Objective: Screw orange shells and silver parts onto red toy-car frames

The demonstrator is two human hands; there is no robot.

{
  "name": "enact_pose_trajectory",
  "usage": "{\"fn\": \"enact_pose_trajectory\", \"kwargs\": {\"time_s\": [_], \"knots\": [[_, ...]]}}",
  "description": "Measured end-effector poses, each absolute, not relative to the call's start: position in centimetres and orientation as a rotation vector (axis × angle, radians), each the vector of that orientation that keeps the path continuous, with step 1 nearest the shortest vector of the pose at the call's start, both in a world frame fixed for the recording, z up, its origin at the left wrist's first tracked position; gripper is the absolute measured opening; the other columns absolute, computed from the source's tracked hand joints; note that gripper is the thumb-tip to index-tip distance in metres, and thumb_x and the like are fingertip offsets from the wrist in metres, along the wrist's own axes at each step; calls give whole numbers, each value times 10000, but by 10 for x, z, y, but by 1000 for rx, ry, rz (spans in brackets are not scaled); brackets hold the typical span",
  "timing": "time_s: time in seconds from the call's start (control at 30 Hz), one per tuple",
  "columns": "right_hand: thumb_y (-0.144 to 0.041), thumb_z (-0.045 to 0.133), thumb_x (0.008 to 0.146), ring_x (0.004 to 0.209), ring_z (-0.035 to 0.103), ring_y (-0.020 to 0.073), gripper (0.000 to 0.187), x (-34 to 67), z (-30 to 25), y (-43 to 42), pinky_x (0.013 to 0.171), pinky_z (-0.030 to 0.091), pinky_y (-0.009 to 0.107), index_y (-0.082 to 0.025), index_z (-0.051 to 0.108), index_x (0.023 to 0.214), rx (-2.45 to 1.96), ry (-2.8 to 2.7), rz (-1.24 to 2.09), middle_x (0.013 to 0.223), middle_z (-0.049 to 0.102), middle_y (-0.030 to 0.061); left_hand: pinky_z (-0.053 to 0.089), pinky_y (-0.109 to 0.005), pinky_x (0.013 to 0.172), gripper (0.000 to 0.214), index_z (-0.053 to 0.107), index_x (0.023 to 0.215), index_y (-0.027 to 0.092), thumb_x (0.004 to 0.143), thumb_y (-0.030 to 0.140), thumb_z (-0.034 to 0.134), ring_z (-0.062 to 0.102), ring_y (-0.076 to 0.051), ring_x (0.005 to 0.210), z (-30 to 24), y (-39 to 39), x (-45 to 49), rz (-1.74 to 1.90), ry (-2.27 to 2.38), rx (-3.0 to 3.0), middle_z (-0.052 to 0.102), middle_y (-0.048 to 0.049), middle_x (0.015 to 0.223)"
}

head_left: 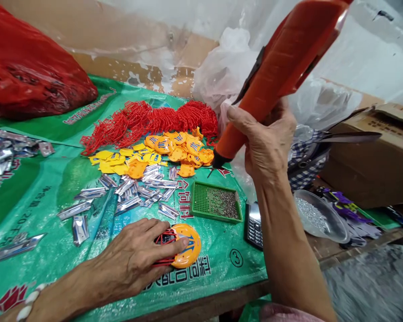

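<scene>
My right hand (267,138) is wrapped round an orange electric screwdriver (255,103), raised above the work surface with its black nose and thin bit pointing down to the left. Below the bit lies a green tray (196,201) of small screws (221,202). My left hand (137,255) presses an assembled piece onto the sheet: a rounded orange plastic part (190,250) with a blue mark, joined to red plastic bars (166,246) that my fingers partly cover. Beyond this hand are silvery metal pieces (129,203), loose orange parts (177,145), yellow parts (112,162) and a heap of red plastic strips (154,118).
A green printed sheet (218,250) covers the table. A red bag (30,71) stands at the far left, above more silvery pieces (3,150). To the right are a keypad phone (254,223), a clear bowl (314,214), a checked bag (304,167) and a cardboard box (372,156).
</scene>
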State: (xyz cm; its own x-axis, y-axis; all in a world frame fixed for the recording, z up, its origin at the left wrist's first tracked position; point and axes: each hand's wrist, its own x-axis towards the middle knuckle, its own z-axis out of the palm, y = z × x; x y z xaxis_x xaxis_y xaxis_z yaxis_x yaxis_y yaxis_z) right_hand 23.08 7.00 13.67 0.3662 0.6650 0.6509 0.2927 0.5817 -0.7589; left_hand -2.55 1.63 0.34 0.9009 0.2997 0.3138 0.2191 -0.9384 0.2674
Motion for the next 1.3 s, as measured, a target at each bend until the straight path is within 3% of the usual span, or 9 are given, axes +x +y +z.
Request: {"fn": "enact_pose_trajectory", "kwargs": {"time_s": [0.2,0.3,0.4,0.67,0.9,1.13,1.3], "knots": [[-185,768,635,668,607,147,205,225,133,43,596,529,325,-198,611,766,-1017,-1143,511,829,634,3,506,-362,730,392,474,1390,312,1001,331,427,566,-239,869,2,15,-25,488,404,2839,572,-103,1093],[-223,773,652,558,622,151,246,223,125,35,519,535,325,-187,616,838,-1052,-1077,577,715,623,-31,511,-370,723,391,481,1389,311,1005,326,409,570,-246,883,-1,15,-26,492,404,2848,569,-111,1122],[-301,775,704,460,586,135,280,220,112,32,468,499,289,-200,614,909,-1108,-1047,431,572,579,-75,521,-384,730,378,497,1377,315,1012,314,397,582,-262,926,-1,15,-26,512,411,2846,568,-116,1157],[-352,748,754,450,577,132,285,222,90,39,464,481,275,-207,620,963,-1117,-1043,281,554,559,-81,533,-365,744,417,480,1387,343,973,297,492,606,-243,922,2,17,-27,463,381,2856,593,-88,1157],[-311,755,748,427,563,136,243,224,87,36,435,470,274,-223,624,933,-1101,-1025,308,534,557,-82,531,-411,691,384,488,1376,324,1004,311,394,599,-274,898,-4,14,-26,521,414,2873,576,-124,1155],[-320,750,739,438,571,136,265,224,89,32,439,462,273,-229,628,956,-1133,-1026,294,546,569,-77,535,-413,668,397,476,1381,330,992,283,413,607,-278,874,0,15,-26,507,379,2866,592,-113,1091],[-298,757,736,419,564,128,234,223,86,34,420,473,265,-200,621,899,-1111,-998,304,536,571,-78,536,-430,704,420,454,1404,360,990,294,415,601,-286,915,-7,15,-28,506,423,2857,567,-119,1164]]}}
